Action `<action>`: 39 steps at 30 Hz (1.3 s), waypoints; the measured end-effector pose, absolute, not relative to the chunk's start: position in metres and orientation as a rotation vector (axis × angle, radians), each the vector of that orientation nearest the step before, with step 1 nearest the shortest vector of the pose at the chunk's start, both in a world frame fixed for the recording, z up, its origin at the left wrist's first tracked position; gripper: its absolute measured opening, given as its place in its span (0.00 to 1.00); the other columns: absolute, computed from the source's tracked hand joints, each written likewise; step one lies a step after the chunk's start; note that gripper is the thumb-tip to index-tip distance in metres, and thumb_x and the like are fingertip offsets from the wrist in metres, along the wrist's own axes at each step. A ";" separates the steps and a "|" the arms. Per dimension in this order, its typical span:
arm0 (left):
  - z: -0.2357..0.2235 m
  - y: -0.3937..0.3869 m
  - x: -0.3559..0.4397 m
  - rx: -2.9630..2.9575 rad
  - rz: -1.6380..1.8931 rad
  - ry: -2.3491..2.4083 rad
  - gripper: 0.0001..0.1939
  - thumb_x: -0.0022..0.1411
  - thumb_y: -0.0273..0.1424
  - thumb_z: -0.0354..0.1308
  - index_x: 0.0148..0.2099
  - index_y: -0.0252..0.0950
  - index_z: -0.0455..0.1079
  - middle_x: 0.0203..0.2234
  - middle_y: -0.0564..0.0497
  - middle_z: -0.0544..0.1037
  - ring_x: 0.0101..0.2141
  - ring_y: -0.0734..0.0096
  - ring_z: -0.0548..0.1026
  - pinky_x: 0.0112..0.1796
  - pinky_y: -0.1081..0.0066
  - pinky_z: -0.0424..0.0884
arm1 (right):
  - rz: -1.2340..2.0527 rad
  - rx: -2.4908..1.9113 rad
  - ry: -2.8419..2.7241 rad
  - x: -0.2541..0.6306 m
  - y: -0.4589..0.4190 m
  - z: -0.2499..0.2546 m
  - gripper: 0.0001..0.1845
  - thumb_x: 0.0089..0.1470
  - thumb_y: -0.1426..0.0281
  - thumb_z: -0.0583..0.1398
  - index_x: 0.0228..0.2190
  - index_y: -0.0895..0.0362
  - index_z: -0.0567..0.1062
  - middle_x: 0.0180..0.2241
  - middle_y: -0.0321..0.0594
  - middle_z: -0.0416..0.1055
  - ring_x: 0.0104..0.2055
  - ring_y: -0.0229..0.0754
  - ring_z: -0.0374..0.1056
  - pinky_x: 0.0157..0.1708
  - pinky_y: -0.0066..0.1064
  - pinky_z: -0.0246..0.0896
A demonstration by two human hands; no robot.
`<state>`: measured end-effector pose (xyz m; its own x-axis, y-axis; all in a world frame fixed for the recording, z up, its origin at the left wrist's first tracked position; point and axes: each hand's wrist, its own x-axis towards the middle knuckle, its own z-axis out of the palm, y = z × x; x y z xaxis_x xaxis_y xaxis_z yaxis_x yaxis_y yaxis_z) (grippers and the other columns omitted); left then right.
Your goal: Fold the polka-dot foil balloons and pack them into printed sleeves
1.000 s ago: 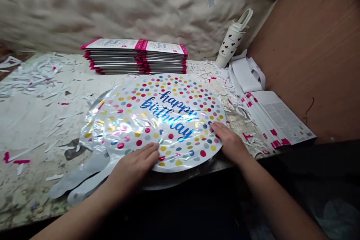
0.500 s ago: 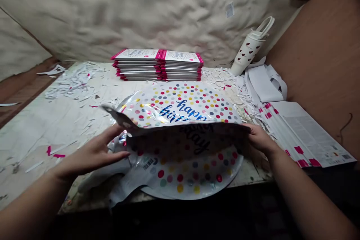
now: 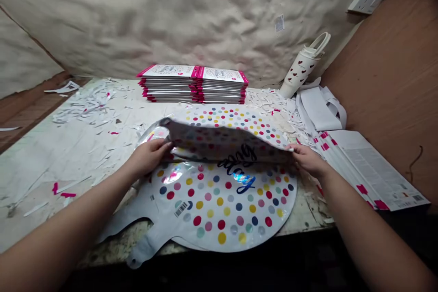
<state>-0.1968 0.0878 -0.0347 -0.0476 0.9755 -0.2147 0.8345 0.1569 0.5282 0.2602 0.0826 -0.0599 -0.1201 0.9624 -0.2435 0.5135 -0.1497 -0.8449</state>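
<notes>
A flat round foil balloon [image 3: 219, 200] with coloured dots and blue "happy birthday" lettering lies at the table's front edge, on top of others like it. Its far half is folded over toward me, so the fold [image 3: 226, 143] runs across the middle and hides part of the lettering. My left hand [image 3: 150, 157] pinches the fold's left end, fingers closed on the foil. At the fold's right end, my right hand [image 3: 308, 159] grips the foil the same way. The balloon's white neck [image 3: 143, 248] sticks out at the front left, over the table edge.
Two side-by-side stacks of pink-edged packaging cards [image 3: 193, 83] stand at the back. A fanned pile of printed cards [image 3: 366, 169] lies at the right. A white heart-patterned cup [image 3: 301, 70] leans against the wall. Paper scraps [image 3: 85, 100] litter the worn table [image 3: 51, 146].
Both hands left the balloon's near edge, took hold of its sides, and folded the top balloon's far half over toward me. The fold has now come further down than half a second ago.
</notes>
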 end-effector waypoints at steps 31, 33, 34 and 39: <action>-0.053 0.058 -0.112 2.401 -0.244 1.853 0.31 0.61 0.50 0.34 0.63 0.44 0.50 0.64 0.42 0.43 0.61 0.39 0.38 0.50 0.35 0.43 | 0.009 -2.186 -2.285 0.222 0.047 -0.077 0.35 0.59 0.57 0.44 0.59 0.70 0.52 0.61 0.56 0.47 0.63 0.54 0.42 0.59 0.48 0.34; -0.049 0.057 -0.082 2.467 -0.190 1.784 0.33 0.62 0.49 0.33 0.64 0.37 0.49 0.64 0.42 0.41 0.62 0.47 0.36 0.54 0.42 0.40 | -0.099 -1.980 -2.404 0.217 0.042 -0.076 0.29 0.60 0.65 0.43 0.58 0.70 0.55 0.59 0.56 0.52 0.61 0.52 0.46 0.59 0.43 0.39; -0.049 0.056 -0.066 2.482 -0.155 1.737 0.35 0.62 0.50 0.33 0.65 0.34 0.45 0.64 0.42 0.40 0.62 0.49 0.37 0.56 0.46 0.41 | -0.105 -1.843 -2.478 0.209 0.038 -0.076 0.27 0.61 0.67 0.42 0.57 0.68 0.57 0.57 0.55 0.55 0.59 0.51 0.50 0.58 0.40 0.43; -0.067 0.047 -0.020 2.428 -0.133 1.663 0.43 0.56 0.58 0.34 0.66 0.38 0.41 0.64 0.39 0.40 0.61 0.41 0.37 0.52 0.38 0.42 | 0.044 -1.905 -2.290 0.181 0.025 -0.078 0.35 0.56 0.51 0.47 0.59 0.56 0.55 0.53 0.54 0.60 0.55 0.56 0.55 0.53 0.45 0.48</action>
